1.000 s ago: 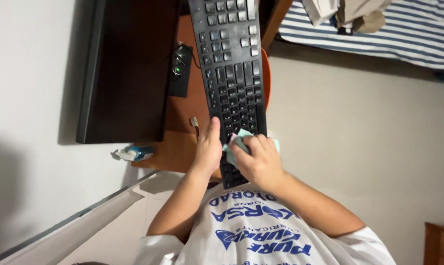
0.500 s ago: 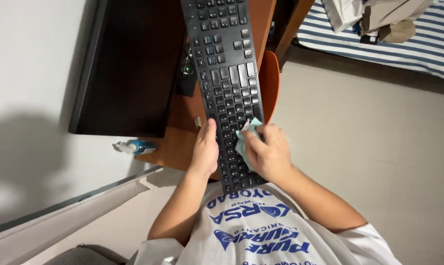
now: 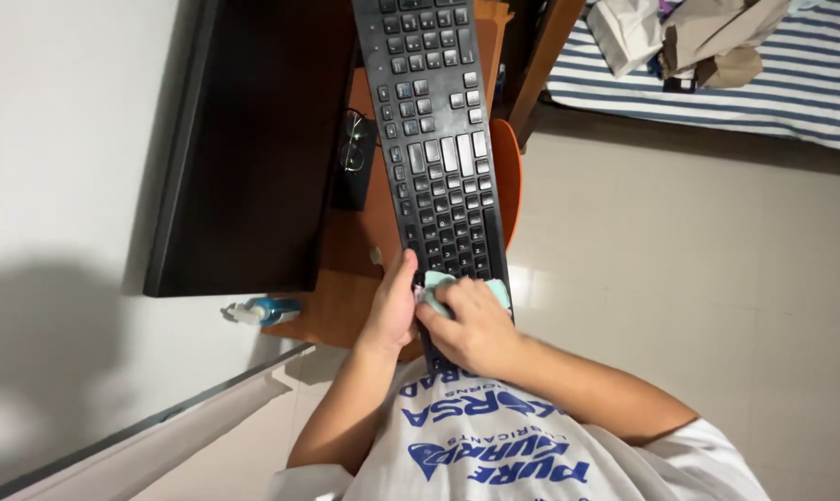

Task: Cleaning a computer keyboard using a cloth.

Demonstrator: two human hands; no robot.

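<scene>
Black plastic keyboard, stiff and probably light, juts off the desk toward my chest, my left hand gripping its near edge while my right hand presses a soft green cloth onto its keys.

A dark monitor stands on the orange-brown worktop. Just beside its lower corner lies a blue-and-white spray bottle. Glasses rest beside the monitor's edge. Well away from it, a striped bed carries crumpled clothes.
</scene>
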